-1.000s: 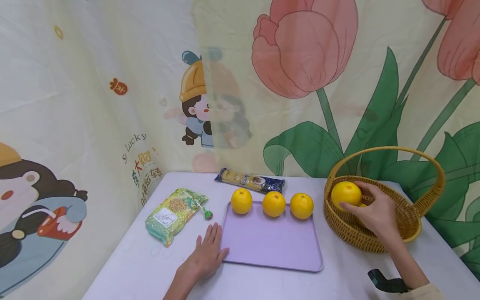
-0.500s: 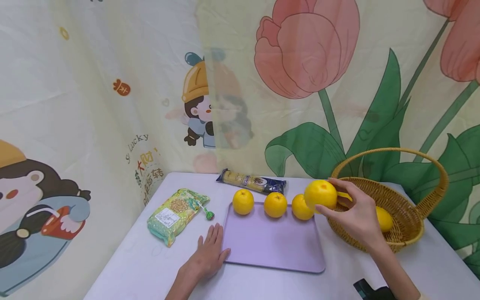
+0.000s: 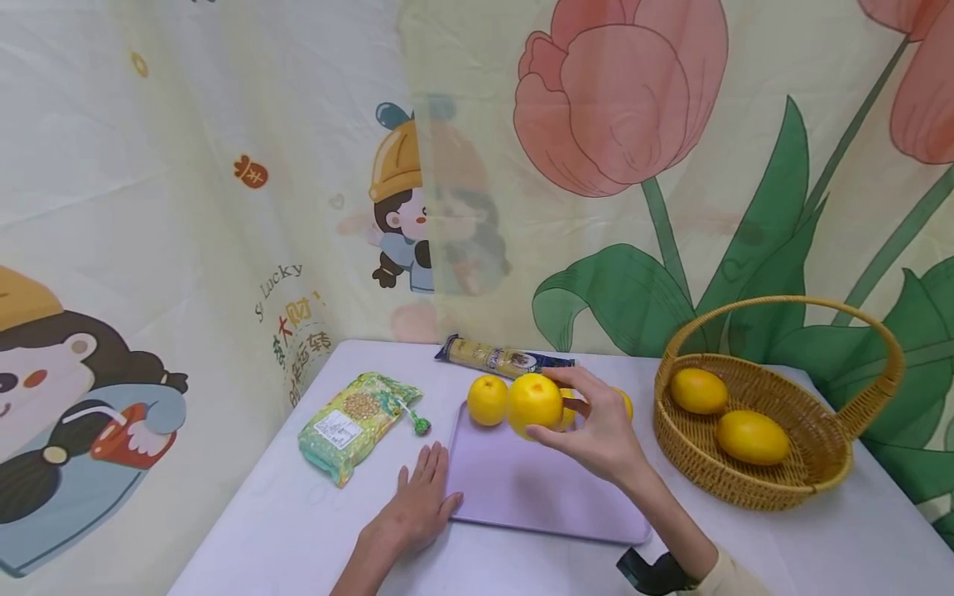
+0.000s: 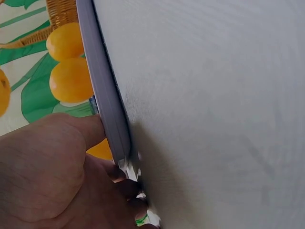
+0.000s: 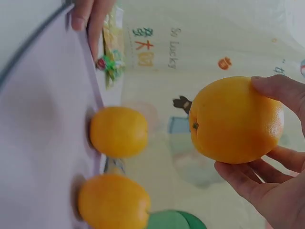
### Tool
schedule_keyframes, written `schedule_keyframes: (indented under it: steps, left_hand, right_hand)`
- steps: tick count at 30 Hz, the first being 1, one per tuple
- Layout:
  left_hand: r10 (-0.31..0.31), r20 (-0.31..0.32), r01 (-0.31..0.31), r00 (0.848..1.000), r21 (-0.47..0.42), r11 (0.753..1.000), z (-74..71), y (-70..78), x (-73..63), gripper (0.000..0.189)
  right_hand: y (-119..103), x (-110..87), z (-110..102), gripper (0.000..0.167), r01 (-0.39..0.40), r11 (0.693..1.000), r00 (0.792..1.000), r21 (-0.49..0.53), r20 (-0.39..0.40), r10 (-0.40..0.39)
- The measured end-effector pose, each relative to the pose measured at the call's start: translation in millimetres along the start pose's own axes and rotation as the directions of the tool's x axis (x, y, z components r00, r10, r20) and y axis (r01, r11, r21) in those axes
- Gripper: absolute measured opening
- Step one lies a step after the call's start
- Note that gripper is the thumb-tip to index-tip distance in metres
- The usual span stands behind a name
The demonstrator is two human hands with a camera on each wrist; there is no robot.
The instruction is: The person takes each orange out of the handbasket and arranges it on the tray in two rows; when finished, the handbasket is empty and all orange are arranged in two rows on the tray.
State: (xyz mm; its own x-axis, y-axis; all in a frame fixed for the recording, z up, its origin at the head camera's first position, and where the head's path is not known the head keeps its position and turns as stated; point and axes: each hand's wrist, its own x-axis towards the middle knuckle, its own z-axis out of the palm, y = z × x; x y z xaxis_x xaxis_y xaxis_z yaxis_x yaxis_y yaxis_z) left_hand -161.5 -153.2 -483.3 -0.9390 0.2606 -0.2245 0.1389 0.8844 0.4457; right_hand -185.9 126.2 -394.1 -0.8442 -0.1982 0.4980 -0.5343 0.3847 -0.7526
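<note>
My right hand (image 3: pixel 599 426) grips a yellow-orange orange (image 3: pixel 532 404) between thumb and fingers, above the lilac tray (image 3: pixel 522 497). In the right wrist view the held orange (image 5: pixel 237 120) hangs clear of the tray. Along the tray's far edge stand three more oranges: a left one (image 3: pixel 487 401), and two partly hidden behind the right hand in the head view. My left hand (image 3: pixel 413 505) rests at the tray's left edge with straight fingers. In the left wrist view its thumb (image 4: pixel 88 129) touches the tray rim (image 4: pixel 107 90).
A wicker basket (image 3: pixel 715 488) with a tall handle stands on the right, holding two elongated yellow fruits (image 3: pixel 753 437). Behind the tray lies a long blue-and-yellow packet (image 3: pixel 484 356). A green-yellow bag (image 3: pixel 354 422) lies left, a small green-wrapped lollipop (image 3: pixel 422 426) beside it.
The right hand has lifted the orange out of the basket and carried it left, over the tray. The left hand has stayed at the tray's edge.
</note>
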Motion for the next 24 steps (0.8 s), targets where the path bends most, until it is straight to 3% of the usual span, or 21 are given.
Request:
schedule_keyframes:
  steps: [12, 24]
  left_hand:
    - [0.012, -0.004, -0.012, 1.000, -0.008, 1.000, 0.2, 1.1, -2.7, 0.081]
    - [0.017, -0.020, -0.017, 1.000, 0.022, 1.000, 0.4, 1.0, -2.0, 0.081]
  right_hand:
    - [20.0, 0.4, 69.0, 0.071, -0.175, 0.983, 0.981, 0.061, 0.101, 0.168]
    - [45.0, -6.0, 98.5, 0.063, -0.236, 0.971, 0.960, 0.042, 0.167, 0.226]
